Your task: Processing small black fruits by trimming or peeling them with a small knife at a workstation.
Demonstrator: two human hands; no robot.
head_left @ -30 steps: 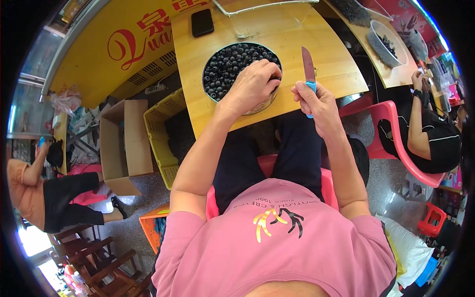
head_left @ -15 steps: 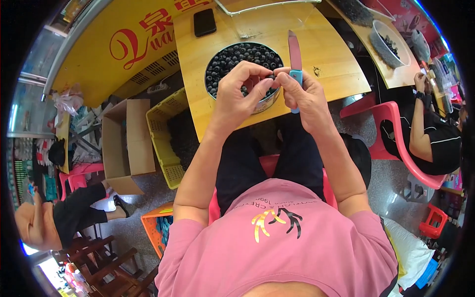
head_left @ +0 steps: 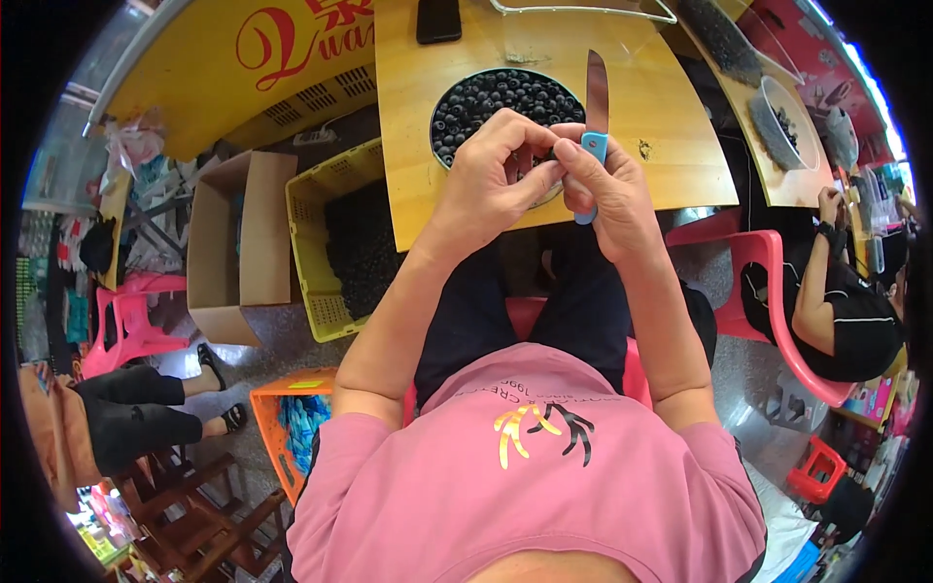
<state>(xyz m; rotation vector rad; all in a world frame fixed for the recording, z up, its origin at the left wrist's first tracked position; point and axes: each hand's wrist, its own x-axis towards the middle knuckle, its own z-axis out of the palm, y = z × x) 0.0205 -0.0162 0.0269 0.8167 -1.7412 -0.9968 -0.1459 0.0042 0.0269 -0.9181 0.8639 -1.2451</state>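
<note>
My right hand [head_left: 612, 194] is closed around the blue handle of a small knife [head_left: 597, 92], its blade pointing up and away from me. My left hand [head_left: 481, 189] pinches a small dark round piece [head_left: 550, 154], mostly hidden by fingers. The fingertips of both hands meet at this piece, at the near edge of a round tin [head_left: 434, 121]. Small black round pieces [head_left: 501, 97], like berries or beads, fill the tin; I cannot tell their exact kind. The tin's near side is partly covered by my hands.
The tin stands on a wooden table [head_left: 671, 126] with a black phone [head_left: 438, 19] at its far edge. Left of it are a yellow crate [head_left: 311, 282] with dark contents and a cardboard box [head_left: 264, 228]. A person in black [head_left: 836, 311] sits to the right; another person stands at left.
The view has shifted, so the table and tin appear higher and further right. Both hands stay together near the tin, with the knife still in my right hand.
</note>
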